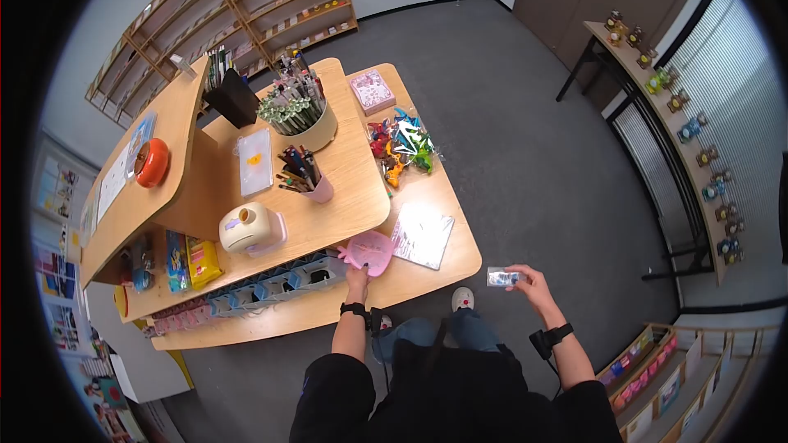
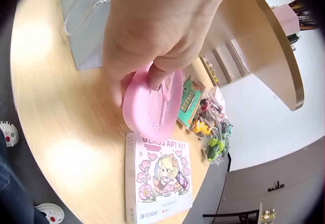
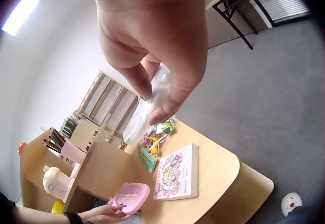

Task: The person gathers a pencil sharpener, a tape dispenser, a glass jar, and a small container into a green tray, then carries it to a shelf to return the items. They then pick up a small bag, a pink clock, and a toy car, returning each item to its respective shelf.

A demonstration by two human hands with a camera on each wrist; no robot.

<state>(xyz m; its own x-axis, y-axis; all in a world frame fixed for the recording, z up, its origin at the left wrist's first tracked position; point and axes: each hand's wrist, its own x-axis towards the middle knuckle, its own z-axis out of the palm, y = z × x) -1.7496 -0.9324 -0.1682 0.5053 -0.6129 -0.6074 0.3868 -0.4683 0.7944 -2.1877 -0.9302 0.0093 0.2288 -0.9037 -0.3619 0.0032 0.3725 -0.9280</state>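
My left hand point(image 1: 357, 277) grips a shallow pink plastic dish point(image 1: 369, 254) by its near rim, low over the wooden shelf. In the left wrist view the thumb presses inside this dish point(image 2: 134, 104), with the fingers round its outer wall. A boxed glass art kit point(image 2: 161, 178) lies flat right beside the dish. Off to the right, past the table edge, my right hand point(image 1: 536, 287) pinches a small clear plastic packet point(image 1: 501, 277) with something blue and white in it. The right wrist view shows the crinkled packet point(image 3: 137, 125) between thumb and fingers.
Behind the kit lie bagged colourful toys point(image 1: 404, 143) and a pink patterned box point(image 1: 372, 90). Grey-blue paper bags point(image 1: 283, 279) line the lower shelf on the left. On the upper top stand a pink pen cup point(image 1: 318, 189) and a cream container point(image 1: 250, 230).
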